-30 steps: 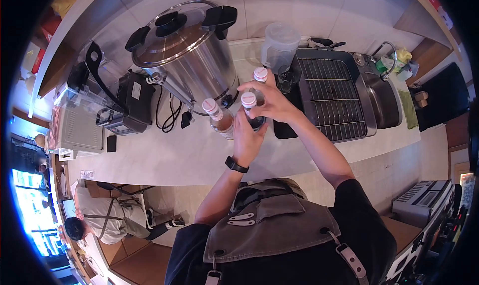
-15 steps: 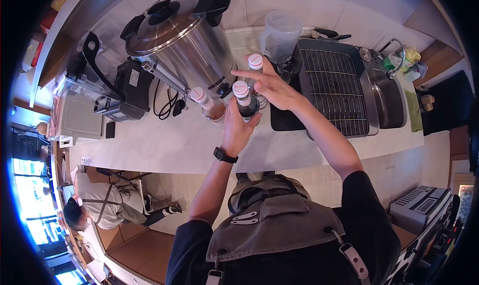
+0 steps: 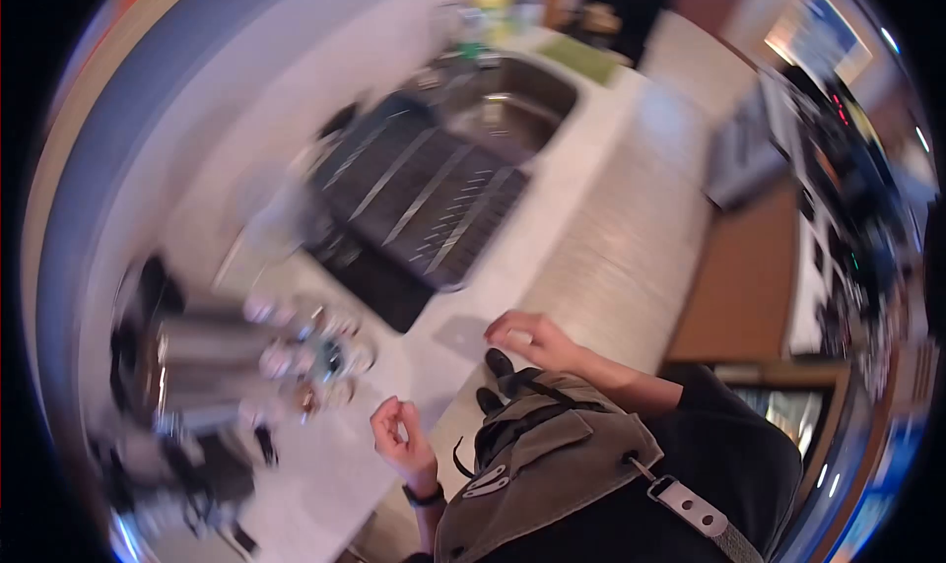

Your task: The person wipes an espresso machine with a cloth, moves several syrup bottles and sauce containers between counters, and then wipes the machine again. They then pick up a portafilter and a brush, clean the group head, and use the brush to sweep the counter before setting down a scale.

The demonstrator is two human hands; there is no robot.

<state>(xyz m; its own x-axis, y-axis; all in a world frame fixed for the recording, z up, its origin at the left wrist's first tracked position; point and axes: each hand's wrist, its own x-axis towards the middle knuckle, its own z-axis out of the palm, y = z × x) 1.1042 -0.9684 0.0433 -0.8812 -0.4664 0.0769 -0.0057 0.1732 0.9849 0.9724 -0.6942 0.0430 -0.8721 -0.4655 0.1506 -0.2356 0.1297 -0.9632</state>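
The left hand (image 3: 402,443) hovers by the counter's edge, fingers loosely bent and released; between ten and eleven o'clock from it, the blurred bottles (image 3: 333,356) cluster on the counter (image 3: 296,489), with the steel urn (image 3: 202,356) at their nine o'clock. The right hand (image 3: 532,338) is likewise free, fingers half curled, the drying rack (image 3: 419,191) at its eleven o'clock.

Had bottles (image 3: 329,358) on the counter (image 3: 305,494) at the near left, an urn (image 3: 202,351) just left of them, a drying rack (image 3: 424,184) farther right, a sink (image 3: 510,134) beyond it, a cloth (image 3: 579,61) right of the sink.
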